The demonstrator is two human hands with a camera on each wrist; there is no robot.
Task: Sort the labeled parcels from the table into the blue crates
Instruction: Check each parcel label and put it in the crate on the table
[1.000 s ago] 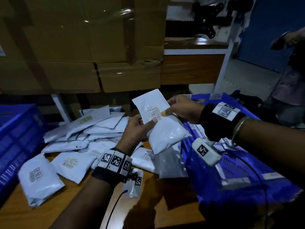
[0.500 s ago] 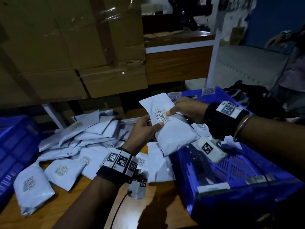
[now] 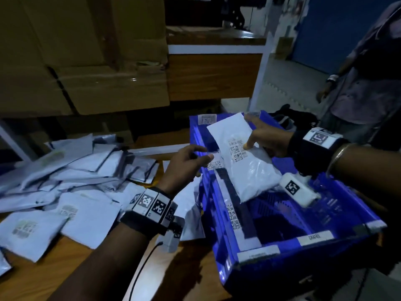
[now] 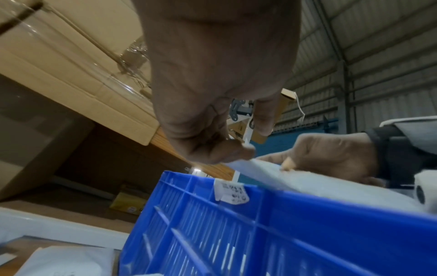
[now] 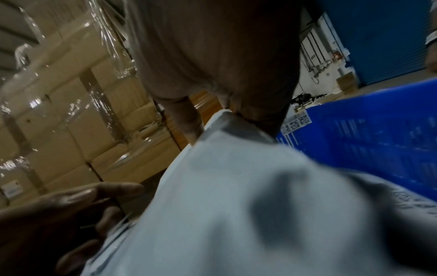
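My right hand grips a white labeled parcel, thumb on its label, and holds it tilted over the open blue crate. My left hand hovers by the crate's left rim, just left of the parcel, fingers loosely curled and holding nothing. The left wrist view shows the crate wall with the parcel above it. In the right wrist view the parcel fills the frame, with the left hand beside it. A heap of white parcels covers the wooden table on the left.
Labeled parcels lie against the crate's inner left wall. Wrapped cardboard boxes stand behind the table. A white post rises beyond the crate. Another person stands at the far right.
My left hand has let go of the parcel. My right hand has carried it to the right and lower, over the blue crate.
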